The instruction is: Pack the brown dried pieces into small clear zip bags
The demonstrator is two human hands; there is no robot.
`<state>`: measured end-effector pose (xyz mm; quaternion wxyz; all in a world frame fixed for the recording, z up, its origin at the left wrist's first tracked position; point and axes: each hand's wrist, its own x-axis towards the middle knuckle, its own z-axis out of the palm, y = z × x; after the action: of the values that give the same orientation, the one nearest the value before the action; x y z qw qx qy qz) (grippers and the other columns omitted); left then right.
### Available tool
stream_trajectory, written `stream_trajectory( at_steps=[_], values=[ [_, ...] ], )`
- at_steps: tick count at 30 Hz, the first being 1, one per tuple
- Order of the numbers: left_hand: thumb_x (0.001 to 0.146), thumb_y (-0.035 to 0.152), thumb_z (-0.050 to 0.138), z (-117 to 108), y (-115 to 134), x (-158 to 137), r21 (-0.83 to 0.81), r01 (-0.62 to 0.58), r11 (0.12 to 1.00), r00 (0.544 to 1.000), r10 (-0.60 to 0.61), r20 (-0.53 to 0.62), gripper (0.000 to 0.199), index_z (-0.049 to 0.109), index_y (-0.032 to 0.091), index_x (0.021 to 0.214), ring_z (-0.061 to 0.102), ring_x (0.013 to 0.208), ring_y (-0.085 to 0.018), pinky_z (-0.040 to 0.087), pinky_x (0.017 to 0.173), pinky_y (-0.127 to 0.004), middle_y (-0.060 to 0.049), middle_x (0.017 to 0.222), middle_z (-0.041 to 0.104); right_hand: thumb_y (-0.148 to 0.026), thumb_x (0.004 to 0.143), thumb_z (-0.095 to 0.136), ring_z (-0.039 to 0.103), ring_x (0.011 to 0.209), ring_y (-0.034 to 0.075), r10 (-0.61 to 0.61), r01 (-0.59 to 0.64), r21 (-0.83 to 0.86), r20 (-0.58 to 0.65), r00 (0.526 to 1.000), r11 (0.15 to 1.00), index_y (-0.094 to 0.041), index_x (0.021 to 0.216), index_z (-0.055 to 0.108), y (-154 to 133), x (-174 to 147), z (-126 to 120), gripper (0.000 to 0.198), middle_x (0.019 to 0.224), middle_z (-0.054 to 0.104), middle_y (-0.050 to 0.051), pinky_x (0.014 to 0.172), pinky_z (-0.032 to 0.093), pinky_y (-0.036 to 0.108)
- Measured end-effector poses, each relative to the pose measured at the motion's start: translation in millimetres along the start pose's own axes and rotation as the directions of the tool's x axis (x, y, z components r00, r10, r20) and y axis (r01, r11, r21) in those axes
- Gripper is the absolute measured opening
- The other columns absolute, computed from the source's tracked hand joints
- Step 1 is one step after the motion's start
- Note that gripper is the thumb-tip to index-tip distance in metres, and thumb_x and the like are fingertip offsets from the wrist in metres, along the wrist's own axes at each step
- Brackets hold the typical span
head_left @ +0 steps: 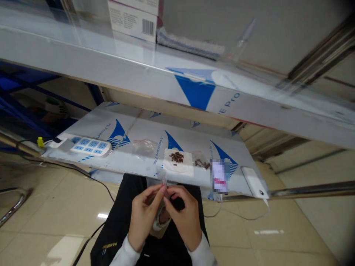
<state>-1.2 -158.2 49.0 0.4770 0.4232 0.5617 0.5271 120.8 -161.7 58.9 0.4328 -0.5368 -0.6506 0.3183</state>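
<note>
At the table's front edge, above my lap, my left hand (pixel 146 208) and my right hand (pixel 184 210) meet fingertip to fingertip. Both pinch a small clear plastic bag (pixel 163 176), which sticks up between them; whether anything is inside it I cannot make out. Just beyond, a white sheet of paper (pixel 184 169) lies on the table with a pile of small brown capsule-like pieces (pixel 176 157) on it. One piece sits apart, nearer to me. To the right of the paper, a clear bag (pixel 202 162) holds more brown pieces. Farther left rests another clear bag (pixel 144 147).
A power strip (pixel 91 145) lies on the table's left. On the right are a phone (pixel 219 177) with a cable and a white power bank (pixel 253 181). Above runs a shelf (pixel 124 62) bearing a white box (pixel 133 22) and a folded cloth (pixel 190 44).
</note>
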Motion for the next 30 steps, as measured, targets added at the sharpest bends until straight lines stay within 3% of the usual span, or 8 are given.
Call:
stream_trajectory(
  at_steps=[4, 8, 14, 17, 20, 24, 28, 30],
  values=[
    [0.080, 0.039, 0.061, 2, 0, -6, 0.089, -0.044, 0.995, 0.993, 0.034, 0.112, 0.029, 0.073, 0.016, 0.093, 0.071, 0.077, -0.023, 0.058, 0.066, -0.028, -0.006, 0.080, 0.075, -0.024, 0.079, 0.066, 0.066, 0.076, 0.015, 0.106, -0.098, 0.096, -0.079, 0.991, 0.991, -0.021, 0.095, 0.065, 13, -5, -5, 0.016, 0.087, 0.071, 0.002, 0.070, 0.053, 0.025],
    [0.084, 0.037, 0.055, 4, 5, -12, 0.315, -0.119, 0.942, 0.978, 0.056, 0.201, 0.028, 0.073, 0.018, 0.092, 0.071, 0.077, -0.019, 0.056, 0.067, -0.023, -0.006, 0.086, 0.076, -0.022, 0.084, 0.059, 0.066, 0.072, 0.014, 0.076, -0.068, 0.067, -0.119, 0.990, 0.995, -0.021, 0.086, 0.067, 24, -9, -2, 0.008, 0.080, 0.070, 0.001, 0.067, 0.053, 0.022],
    [0.084, 0.034, 0.053, 10, 8, -19, 0.740, -0.242, 0.627, 0.967, 0.221, 0.128, 0.023, 0.068, 0.021, 0.074, 0.067, 0.059, -0.015, 0.048, 0.055, -0.021, -0.001, 0.067, 0.072, -0.015, 0.087, 0.050, 0.066, 0.074, 0.014, -0.024, 0.007, -0.106, -0.159, 0.987, 0.994, -0.020, 0.085, 0.062, 30, -12, -9, 0.013, 0.082, 0.066, 0.003, 0.068, 0.052, 0.022],
    [0.083, 0.032, 0.053, 17, 6, -20, 0.822, -0.318, 0.473, 0.930, 0.326, 0.172, 0.022, 0.063, 0.020, 0.068, 0.064, 0.058, -0.017, 0.044, 0.054, -0.025, -0.002, 0.064, 0.067, -0.008, 0.085, 0.045, 0.065, 0.087, 0.016, -0.089, 0.078, -0.150, -0.067, 0.994, 0.986, -0.021, 0.087, 0.067, 27, -12, -14, 0.025, 0.096, 0.065, 0.005, 0.077, 0.052, 0.024],
    [0.084, 0.029, 0.052, 20, 11, -21, 0.818, -0.421, 0.392, 0.885, 0.376, 0.276, 0.020, 0.060, 0.020, 0.067, 0.060, 0.062, -0.019, 0.044, 0.061, -0.031, -0.003, 0.064, 0.063, -0.002, 0.079, 0.047, 0.064, 0.087, 0.016, -0.050, 0.050, -0.077, -0.001, 0.999, 0.996, -0.022, 0.096, 0.068, 26, -9, -18, 0.033, 0.099, 0.066, 0.005, 0.079, 0.052, 0.025],
    [0.079, 0.030, 0.058, 13, 26, -17, 0.730, -0.559, 0.394, 0.826, 0.345, 0.446, 0.011, 0.061, 0.021, 0.084, 0.060, 0.084, -0.025, 0.045, 0.074, -0.038, -0.007, 0.087, 0.066, -0.004, 0.074, 0.057, 0.060, 0.065, 0.014, 0.047, -0.045, -0.043, 0.058, 0.997, 0.998, -0.021, 0.087, 0.069, 30, 0, -30, 0.025, 0.074, 0.064, 0.000, 0.060, 0.049, 0.022],
    [0.062, 0.030, 0.074, 10, 26, -10, 0.598, -0.655, 0.462, 0.747, 0.278, 0.604, 0.073, 0.045, 0.019, 0.128, 0.050, 0.116, -0.033, 0.039, 0.097, -0.048, -0.014, 0.128, 0.054, -0.010, 0.066, 0.069, 0.057, 0.063, 0.013, 0.096, -0.067, -0.168, 0.171, 0.981, 0.984, -0.020, 0.072, 0.068, 20, 2, -39, 0.012, 0.072, 0.059, -0.002, 0.057, 0.045, 0.022],
    [0.064, 0.018, 0.069, 14, 16, -7, 0.587, -0.609, 0.534, 0.771, 0.225, 0.595, 0.059, 0.051, 0.020, 0.121, 0.056, 0.107, -0.030, 0.044, 0.093, -0.045, -0.012, 0.117, 0.061, -0.008, 0.065, 0.068, 0.055, 0.064, 0.012, 0.091, -0.050, -0.194, 0.211, 0.973, 0.980, -0.020, 0.067, 0.066, 11, 2, -40, 0.012, 0.070, 0.056, -0.002, 0.057, 0.045, 0.022]
  ],
)
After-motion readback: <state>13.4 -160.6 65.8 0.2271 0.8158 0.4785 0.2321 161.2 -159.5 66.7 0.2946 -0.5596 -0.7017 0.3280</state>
